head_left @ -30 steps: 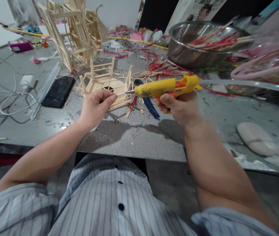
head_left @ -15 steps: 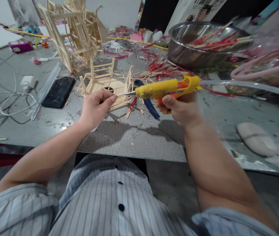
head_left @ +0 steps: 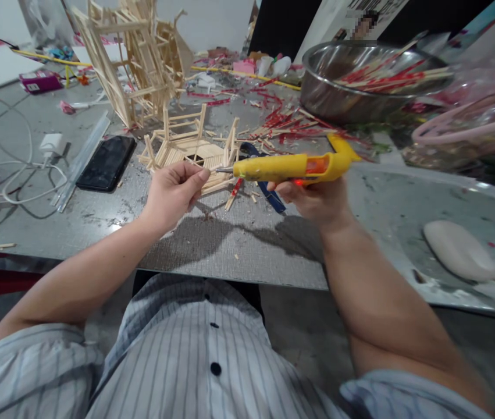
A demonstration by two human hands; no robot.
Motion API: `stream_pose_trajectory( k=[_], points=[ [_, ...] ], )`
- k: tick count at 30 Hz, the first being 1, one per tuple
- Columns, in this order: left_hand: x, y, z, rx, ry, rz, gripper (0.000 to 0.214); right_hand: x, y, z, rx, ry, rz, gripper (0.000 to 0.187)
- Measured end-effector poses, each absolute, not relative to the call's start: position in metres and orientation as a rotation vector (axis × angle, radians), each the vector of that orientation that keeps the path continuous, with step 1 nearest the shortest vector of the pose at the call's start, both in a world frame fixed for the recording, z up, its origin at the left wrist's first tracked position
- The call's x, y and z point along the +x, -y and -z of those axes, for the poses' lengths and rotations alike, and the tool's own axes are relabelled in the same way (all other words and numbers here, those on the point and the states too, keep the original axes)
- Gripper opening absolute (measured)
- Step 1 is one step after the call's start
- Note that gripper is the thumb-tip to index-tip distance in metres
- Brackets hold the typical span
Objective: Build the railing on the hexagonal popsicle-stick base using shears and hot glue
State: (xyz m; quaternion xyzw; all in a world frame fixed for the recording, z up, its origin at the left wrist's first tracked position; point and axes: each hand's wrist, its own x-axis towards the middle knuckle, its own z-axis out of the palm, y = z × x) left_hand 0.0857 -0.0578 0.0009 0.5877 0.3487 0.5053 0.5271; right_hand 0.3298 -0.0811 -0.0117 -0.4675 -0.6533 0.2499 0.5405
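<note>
My right hand [head_left: 312,201] is wrapped around the handle of a yellow glue gun [head_left: 277,167], which points left; a red light glows near its grip. The metal nozzle comes close to the fingertips of my left hand [head_left: 175,189]. Those fingers are pinched on a short thin wooden stick, mostly hidden by the thumb and the nozzle. Just behind, a low stick frame [head_left: 181,148] with a slatted floor and small upright rails lies on the table, partly covered by my left hand. A taller stick structure [head_left: 142,64] stands farther back.
A black phone [head_left: 106,163] and a white charger [head_left: 52,144] with a looped cable lie left. Dark blue pliers-like handles [head_left: 273,199] rest under the gun. A steel bowl [head_left: 330,105] holds red-marked sticks at back right. A whitish rounded object [head_left: 456,249] sits at right.
The glue gun has rolled and levelled out, its nozzle shifting slightly left towards my left fingertips. Its red light now shows. My left hand has barely moved.
</note>
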Motion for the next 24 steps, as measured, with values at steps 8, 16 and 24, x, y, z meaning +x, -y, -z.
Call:
stream_pose_trajectory(
  k=[8, 16, 24],
  points=[
    [0.088, 0.064, -0.012, 1.184, -0.843, -1.107, 0.025, 0.334, 0.079, 0.022, -0.998, 1.604, -0.403, 0.038],
    [0.087, 0.065, -0.016, 1.102, -0.872, -1.068, 0.025, 0.328, 0.084, 0.014, -0.951, 1.584, -0.395, 0.034],
    [0.085, 0.064, -0.015, 1.163, -0.844, -1.060, 0.030, 0.334, 0.079, 0.024, -0.938, 1.546, -0.433, 0.036]
  ],
)
